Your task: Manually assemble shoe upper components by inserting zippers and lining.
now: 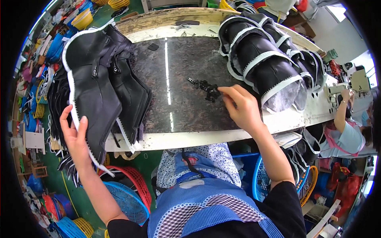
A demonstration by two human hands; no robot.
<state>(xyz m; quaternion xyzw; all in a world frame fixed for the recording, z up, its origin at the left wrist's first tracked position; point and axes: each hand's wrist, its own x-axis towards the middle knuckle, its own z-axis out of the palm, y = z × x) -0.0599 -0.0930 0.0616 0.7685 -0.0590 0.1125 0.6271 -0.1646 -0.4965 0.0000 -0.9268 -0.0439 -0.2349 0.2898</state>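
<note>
Where right grip [243,106] reaches, black hardware [211,92] alongside

A dark, mottled tabletop [184,115] with pale borders fills the centre, a white streak of light [167,71] glaring down it. Green floor [137,160] shows below and at upper left; a pale wall [344,33] and bright window [336,12] occupy the upper right.

Panel [93,85] — black, white-trimmed; hardware [210,92] — clustered

Sewing workshop, stacked black panels [93,81], sewing machine [360,81], co-worker [346,137] beside it, plastic baskets [143,180], green floor [145,162]
</note>
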